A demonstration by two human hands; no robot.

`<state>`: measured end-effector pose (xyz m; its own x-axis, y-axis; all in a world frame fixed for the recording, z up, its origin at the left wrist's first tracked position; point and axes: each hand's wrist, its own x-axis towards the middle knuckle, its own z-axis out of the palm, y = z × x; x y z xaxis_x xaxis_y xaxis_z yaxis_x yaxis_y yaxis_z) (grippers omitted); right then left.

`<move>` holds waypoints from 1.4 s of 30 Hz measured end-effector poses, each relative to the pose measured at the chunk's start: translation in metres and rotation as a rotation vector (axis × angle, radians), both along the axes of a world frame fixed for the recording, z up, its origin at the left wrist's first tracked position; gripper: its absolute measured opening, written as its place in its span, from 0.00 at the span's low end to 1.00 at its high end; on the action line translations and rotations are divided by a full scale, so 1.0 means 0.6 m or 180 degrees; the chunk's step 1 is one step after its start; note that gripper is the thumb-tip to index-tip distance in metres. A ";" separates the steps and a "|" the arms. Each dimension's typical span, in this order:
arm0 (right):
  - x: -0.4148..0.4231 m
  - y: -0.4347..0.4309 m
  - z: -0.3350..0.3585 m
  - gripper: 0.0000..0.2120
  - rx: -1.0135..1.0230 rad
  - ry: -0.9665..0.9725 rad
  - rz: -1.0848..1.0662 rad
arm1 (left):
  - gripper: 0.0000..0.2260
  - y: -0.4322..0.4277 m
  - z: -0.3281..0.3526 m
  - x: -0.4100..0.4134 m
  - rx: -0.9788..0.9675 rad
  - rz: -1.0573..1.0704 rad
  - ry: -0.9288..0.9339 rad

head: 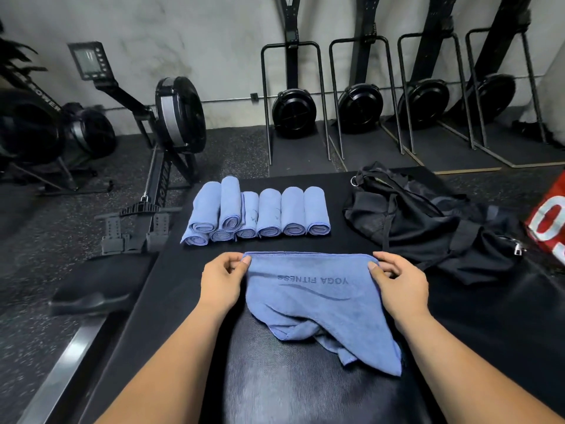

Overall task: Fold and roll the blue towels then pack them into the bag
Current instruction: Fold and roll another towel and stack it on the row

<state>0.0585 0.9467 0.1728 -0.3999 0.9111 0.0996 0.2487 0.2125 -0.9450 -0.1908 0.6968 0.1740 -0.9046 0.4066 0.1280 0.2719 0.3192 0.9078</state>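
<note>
A blue towel (312,301) is lying open on the black mat (305,399), near its front edge and about midway between its left and right edges. The left hand (221,278) is pinching the towel's far left corner between thumb and curled fingers. The right hand (397,283) is pinching the far right corner the same way, so the far hem is stretching straight between them. The print "YOGA FITNESS" is showing upside down just below that hem. The near part of the towel is lying crumpled, with its right near corner trailing toward the person. Beyond it, toward the mat's far left corner, rolled towels (269,215) are sitting side by side with their spiral ends facing the person; at the left end of the row some rolls are resting on top of others. A black bag (428,228) is lying slumped near the far right corner, apart from the rolls. A red item (550,221) with white print is poking in beside it. Off the mat, a rowing machine (171,123) is standing on the speckled floor to the left, and upright rowing machines (360,108) are standing against the far wall
</note>
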 end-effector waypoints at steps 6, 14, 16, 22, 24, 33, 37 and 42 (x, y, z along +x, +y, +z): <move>0.035 0.018 0.033 0.09 -0.0071 -0.0200 0.0525 | 0.06 -0.042 0.050 0.040 -0.0179 -0.0329 0.0288; 0.060 0.011 0.149 0.04 0.0797 -0.0586 0.0901 | 0.04 -0.093 0.167 0.062 -0.0336 -0.0282 0.0694; 0.071 0.005 0.185 0.01 0.0920 -0.0531 0.0901 | 0.05 -0.110 0.199 0.064 -0.0391 -0.0318 0.0776; 0.100 -0.021 0.316 0.08 0.1212 -0.0324 0.1063 | 0.05 -0.149 0.314 0.081 -0.0658 -0.0392 0.1205; 0.104 -0.025 0.354 0.11 0.1294 -0.0206 0.1113 | 0.04 -0.160 0.354 0.089 -0.0569 -0.0305 0.1373; 0.102 -0.057 0.461 0.02 0.1714 0.0060 0.1043 | 0.04 -0.196 0.486 0.110 -0.0104 -0.0142 0.1726; 0.107 -0.072 0.478 0.04 0.1845 0.0221 0.0831 | 0.02 -0.214 0.504 0.110 -0.0192 0.0041 0.1808; 0.108 -0.087 0.480 0.04 0.1959 0.0154 0.0484 | 0.02 -0.222 0.501 0.119 -0.0146 0.0101 0.1848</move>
